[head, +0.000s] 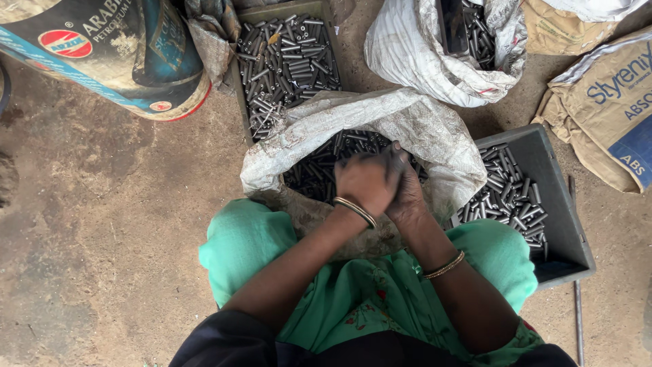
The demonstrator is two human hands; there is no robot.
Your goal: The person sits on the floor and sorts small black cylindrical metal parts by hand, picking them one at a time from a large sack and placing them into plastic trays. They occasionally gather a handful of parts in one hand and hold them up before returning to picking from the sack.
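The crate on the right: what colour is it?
Grey crate, best seen in the head view, holding dark metal pins.

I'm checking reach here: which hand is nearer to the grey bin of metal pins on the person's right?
The right hand. It is beside the grey bin; the left hand is farther off, beyond it, over the white sack.

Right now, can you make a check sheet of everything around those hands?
Surface: bare, stained dirt floor.
Job's things: open white sack of short dark metal tubes, set before the knees.
Clutter: green tray of tubes behind; grey tray of tubes to the right, part filled; second white sack; brown paper bags; blue drum lying on its side.
Grippers: left hand and right hand pressed together over the sack mouth; blurred, so any held tube is hidden.
Cables: nothing seen.
Surroundings: thin metal rod on the floor; no other people.
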